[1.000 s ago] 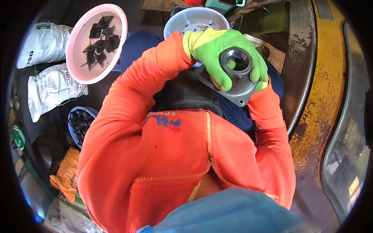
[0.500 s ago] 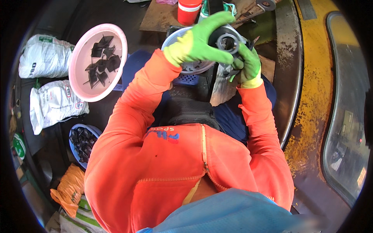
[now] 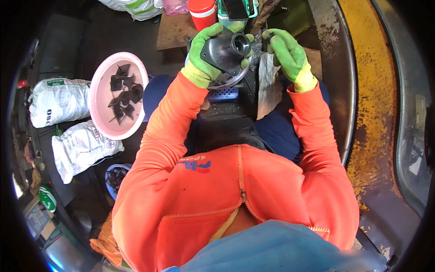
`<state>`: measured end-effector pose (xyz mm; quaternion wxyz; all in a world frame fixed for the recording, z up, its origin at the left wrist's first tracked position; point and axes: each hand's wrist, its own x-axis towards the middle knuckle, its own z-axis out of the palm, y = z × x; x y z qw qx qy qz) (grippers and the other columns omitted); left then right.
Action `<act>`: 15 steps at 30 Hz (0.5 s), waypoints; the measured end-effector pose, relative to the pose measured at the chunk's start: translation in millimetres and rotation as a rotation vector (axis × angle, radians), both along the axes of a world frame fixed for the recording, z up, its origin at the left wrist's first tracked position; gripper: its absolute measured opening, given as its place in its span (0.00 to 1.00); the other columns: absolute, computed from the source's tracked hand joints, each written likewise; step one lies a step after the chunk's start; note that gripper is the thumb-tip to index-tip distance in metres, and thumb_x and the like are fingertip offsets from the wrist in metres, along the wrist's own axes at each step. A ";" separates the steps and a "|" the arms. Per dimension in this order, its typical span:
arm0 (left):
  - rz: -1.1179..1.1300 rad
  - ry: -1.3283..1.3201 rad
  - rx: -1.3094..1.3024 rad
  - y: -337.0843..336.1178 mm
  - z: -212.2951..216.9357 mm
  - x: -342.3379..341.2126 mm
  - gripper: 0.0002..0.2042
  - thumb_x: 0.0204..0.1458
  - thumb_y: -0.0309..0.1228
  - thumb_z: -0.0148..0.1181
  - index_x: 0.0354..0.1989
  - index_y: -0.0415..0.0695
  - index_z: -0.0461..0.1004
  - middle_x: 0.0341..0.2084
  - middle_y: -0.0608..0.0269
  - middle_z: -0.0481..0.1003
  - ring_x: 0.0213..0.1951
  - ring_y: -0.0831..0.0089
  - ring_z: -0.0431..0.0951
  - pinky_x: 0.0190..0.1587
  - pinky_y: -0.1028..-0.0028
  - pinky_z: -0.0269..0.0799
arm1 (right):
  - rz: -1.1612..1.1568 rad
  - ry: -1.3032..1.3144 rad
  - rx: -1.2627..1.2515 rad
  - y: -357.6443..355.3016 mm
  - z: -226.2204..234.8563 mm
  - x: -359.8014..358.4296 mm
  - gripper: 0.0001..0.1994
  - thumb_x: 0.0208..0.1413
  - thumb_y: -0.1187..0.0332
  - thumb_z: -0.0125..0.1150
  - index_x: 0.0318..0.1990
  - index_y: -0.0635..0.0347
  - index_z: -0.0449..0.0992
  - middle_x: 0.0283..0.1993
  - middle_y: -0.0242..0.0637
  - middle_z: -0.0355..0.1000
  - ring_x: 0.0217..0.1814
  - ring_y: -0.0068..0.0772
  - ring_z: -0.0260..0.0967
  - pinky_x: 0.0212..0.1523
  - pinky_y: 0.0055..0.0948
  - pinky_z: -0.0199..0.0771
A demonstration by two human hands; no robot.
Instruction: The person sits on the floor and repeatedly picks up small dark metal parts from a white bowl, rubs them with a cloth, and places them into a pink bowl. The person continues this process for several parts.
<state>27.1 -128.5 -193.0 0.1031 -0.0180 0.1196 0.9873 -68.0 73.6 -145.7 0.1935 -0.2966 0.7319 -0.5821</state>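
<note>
My left hand [image 3: 197, 53], in a green and yellow glove, is wrapped round a black plastic part [image 3: 220, 55] with a flat flange and a round collar. The collar's opening faces up and to the right. My right hand [image 3: 288, 55], gloved alike, is apart from the part on its right, with the fingers curled together. Something small and dark shows at its fingertips, too unclear to name. Below the black part sits a pale round basket [image 3: 233, 82], mostly hidden by my left hand and the part.
On the left is a pink basin [image 3: 95, 108] holding several black plastic pieces [image 3: 122, 96]. White sacks [image 3: 61, 102] and a blue basin [image 3: 109, 184] of dark pieces lie beyond. A red container [image 3: 202, 17] stands ahead; a rusty yellow panel [image 3: 369, 113] runs along my right.
My hands have moved apart; the right one has drawn off the black part. My left hand has turned the part, so its flange and side show now. The whole view has shifted somewhat.
</note>
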 end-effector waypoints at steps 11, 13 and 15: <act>0.052 0.036 -0.204 0.7 8.0 0.3 0.35 0.47 0.40 0.53 0.64 0.36 0.57 0.54 0.42 0.68 0.47 0.49 0.74 0.46 0.55 0.75 | 0.219 0.832 0.027 -4.1 -16.9 2.0 0.12 0.58 0.73 0.58 0.49 0.63 0.75 0.38 0.45 0.75 0.38 0.45 0.74 0.38 0.35 0.74; 0.089 0.116 -0.168 4.4 13.2 2.5 0.35 0.45 0.39 0.53 0.64 0.35 0.57 0.55 0.43 0.67 0.50 0.50 0.73 0.49 0.56 0.74 | 0.215 0.791 0.005 -4.7 -20.1 3.6 0.13 0.58 0.72 0.58 0.50 0.63 0.75 0.39 0.45 0.76 0.39 0.45 0.75 0.39 0.35 0.74; 0.170 0.166 -0.283 7.6 17.5 4.2 0.36 0.43 0.38 0.54 0.63 0.35 0.58 0.57 0.45 0.66 0.52 0.51 0.72 0.52 0.57 0.73 | 0.202 0.744 -0.033 -6.5 -24.4 5.8 0.13 0.59 0.72 0.58 0.51 0.63 0.75 0.41 0.45 0.77 0.40 0.45 0.76 0.40 0.34 0.75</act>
